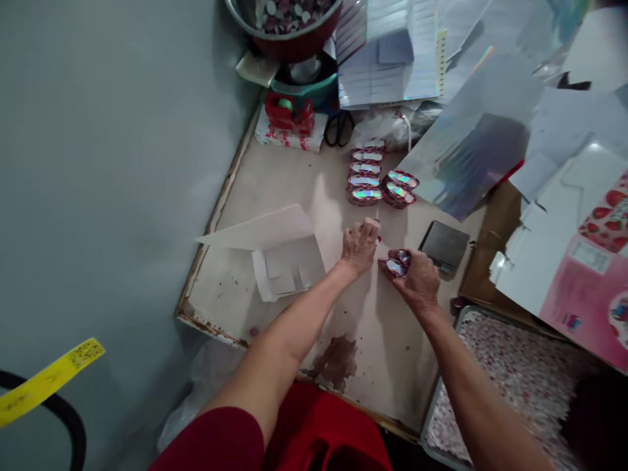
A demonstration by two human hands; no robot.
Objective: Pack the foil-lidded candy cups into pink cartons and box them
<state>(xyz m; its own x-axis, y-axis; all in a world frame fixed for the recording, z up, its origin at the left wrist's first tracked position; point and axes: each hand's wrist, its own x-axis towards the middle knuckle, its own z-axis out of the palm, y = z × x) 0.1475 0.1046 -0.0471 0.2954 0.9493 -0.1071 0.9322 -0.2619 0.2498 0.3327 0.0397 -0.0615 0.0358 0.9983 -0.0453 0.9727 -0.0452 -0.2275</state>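
My right hand (419, 282) is wrapped round two small red-patterned packets (397, 267) with shiny silvery tops, held upright just above or on the table. My left hand (360, 245) is closed close by. A bit of red shows at its fingertips, but what it grips is mostly hidden. Beyond the hands stands a row of similar packets (366, 169), with a shorter pair of packets (400, 188) beside it. An opened white carton (289, 265) lies left of my left hand. Near my right hand is a small flat scale (445, 243).
A tray of pinkish-white pieces (461, 327) stands at right, below pink strawberry-print cartons (574, 275). At the back are a bowl of discs (284, 42), a red tape dispenser (289, 114), scissors (338, 127) and clear plastic sheets (471, 150). A wall (122, 163) borders the left.
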